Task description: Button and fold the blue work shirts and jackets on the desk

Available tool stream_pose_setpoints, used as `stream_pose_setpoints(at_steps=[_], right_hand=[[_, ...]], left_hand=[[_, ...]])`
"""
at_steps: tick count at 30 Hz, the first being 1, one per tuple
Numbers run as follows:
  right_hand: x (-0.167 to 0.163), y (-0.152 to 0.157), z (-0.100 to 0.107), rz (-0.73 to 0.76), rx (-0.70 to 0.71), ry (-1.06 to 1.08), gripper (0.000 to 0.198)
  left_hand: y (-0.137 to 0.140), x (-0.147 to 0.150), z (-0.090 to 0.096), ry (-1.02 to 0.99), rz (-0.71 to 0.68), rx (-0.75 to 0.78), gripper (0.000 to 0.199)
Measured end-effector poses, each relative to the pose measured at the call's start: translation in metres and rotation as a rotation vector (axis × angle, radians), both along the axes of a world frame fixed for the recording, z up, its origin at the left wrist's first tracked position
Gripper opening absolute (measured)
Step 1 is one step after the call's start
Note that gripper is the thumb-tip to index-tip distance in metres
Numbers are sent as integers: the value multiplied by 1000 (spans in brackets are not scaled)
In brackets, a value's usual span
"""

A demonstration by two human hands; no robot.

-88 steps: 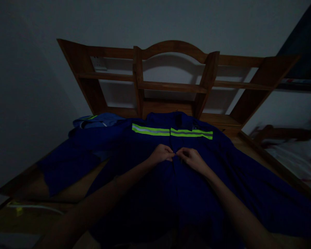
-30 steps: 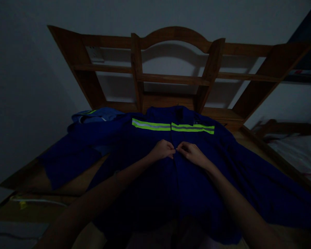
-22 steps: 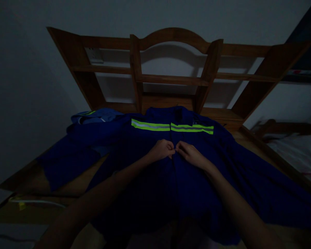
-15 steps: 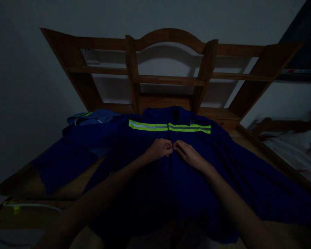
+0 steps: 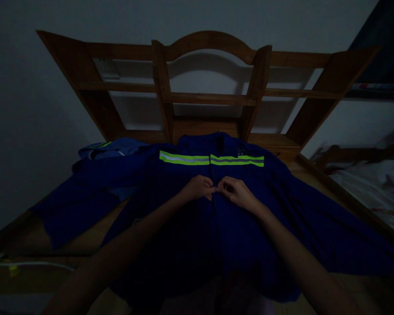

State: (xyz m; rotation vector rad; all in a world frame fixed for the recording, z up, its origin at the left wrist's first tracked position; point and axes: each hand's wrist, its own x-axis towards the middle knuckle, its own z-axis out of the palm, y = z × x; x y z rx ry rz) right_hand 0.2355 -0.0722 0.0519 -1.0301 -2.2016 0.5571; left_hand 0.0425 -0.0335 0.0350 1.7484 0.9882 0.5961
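Note:
A dark blue work jacket (image 5: 249,236) with yellow-green reflective strips across the chest lies spread out, collar away from me. Below the strips, at its front opening, both hands meet. My left hand (image 5: 199,188) pinches the edge of the front placket, fingers closed. Just to its right, my right hand (image 5: 235,191) is also pinched at the placket, with thumb and forefinger together. A small pale spot shows between the fingertips; in the dim light I cannot make out whether it is a button.
Behind the jacket stands a wooden shelf unit (image 5: 210,99) against the wall. More folded blue clothing (image 5: 118,146) lies at the left. A pale cable (image 5: 36,264) runs along the lower left, and white bedding (image 5: 374,183) is at the right.
My right hand has turned slightly and its fingers have drawn a little apart from the left ones. A pale spot now shows between them. The whole view has shifted slightly.

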Motion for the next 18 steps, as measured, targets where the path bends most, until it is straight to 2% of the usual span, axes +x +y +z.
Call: stream_pose_setpoints(at_steps=[3,6,10,12,15,18], right_hand=[[-1,0,0,-10,-22,14,10],[-2,-1,1,-13,-45,17,12],[-4,-2,2,-16,-33,20,17],[-4,-2,2,-22,-27,22,18],[-4,-2,2,-37,-32,20,19],[-4,0,0,-53,-40,10,19]], left_hand=[[6,-5,5,37,-104,-27,20],[10,-10,12,55,-176,-43,12],[14,-15,12,15,-177,-137,11],[14,-16,8,8,-180,-124,12],[13,-16,5,76,-181,14,18],[9,-13,5,178,-75,260,23]])
